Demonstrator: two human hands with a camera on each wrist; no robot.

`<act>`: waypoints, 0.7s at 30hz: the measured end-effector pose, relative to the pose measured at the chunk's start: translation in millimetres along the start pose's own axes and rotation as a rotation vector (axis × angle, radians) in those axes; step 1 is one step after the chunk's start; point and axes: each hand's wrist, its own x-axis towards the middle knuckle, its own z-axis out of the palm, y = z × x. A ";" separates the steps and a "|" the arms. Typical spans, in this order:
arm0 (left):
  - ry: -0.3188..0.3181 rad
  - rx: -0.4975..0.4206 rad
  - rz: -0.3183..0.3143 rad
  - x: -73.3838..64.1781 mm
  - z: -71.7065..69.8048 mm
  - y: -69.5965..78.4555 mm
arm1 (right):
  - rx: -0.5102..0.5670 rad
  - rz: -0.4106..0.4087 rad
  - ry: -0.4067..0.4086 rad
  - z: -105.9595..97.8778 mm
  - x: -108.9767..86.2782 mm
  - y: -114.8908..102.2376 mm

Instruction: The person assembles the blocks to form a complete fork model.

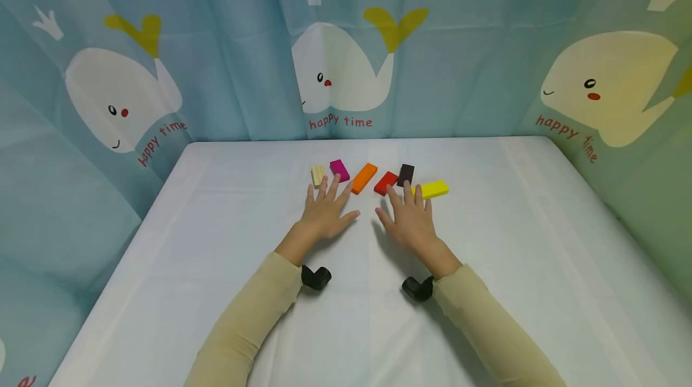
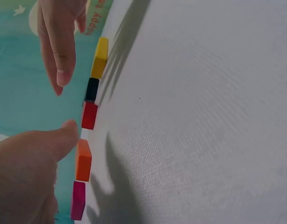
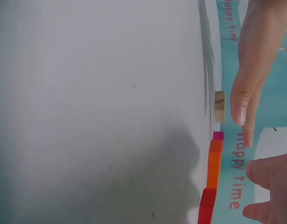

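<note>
Both hands hold nothing, their fingers spread straight over the white table. The left hand (image 1: 324,213) is nearest a beige ridged block (image 1: 318,176), a magenta block (image 1: 339,170) and an orange block (image 1: 364,178); its fingertips overlap their near edges in the head view. My right hand (image 1: 412,222) hovers by a red block (image 1: 386,184), a black block (image 1: 405,175) and a yellow block (image 1: 431,189), part of the yellow one hidden behind fingers. In the left wrist view the thumb (image 2: 64,140) shows above the table, near the orange block (image 2: 83,160).
The white-covered table (image 1: 216,267) ends at a blue curtain (image 1: 238,74) printed with whales. A black wrist strap piece (image 1: 316,277) sits at the left cuff, another black piece (image 1: 417,288) at the right. Both sleeves (image 1: 248,321) are beige.
</note>
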 end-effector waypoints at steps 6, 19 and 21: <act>-0.008 0.021 -0.003 9.1 -0.2 -1.6 | -0.008 0.011 -0.002 3.3 7.5 2.0; -0.049 0.022 0.043 21.5 -0.5 -2.3 | -0.054 0.021 -0.013 6.5 23.9 4.5; -0.050 0.023 0.052 23.5 -0.8 -3.5 | -0.053 0.022 -0.013 5.9 26.2 5.2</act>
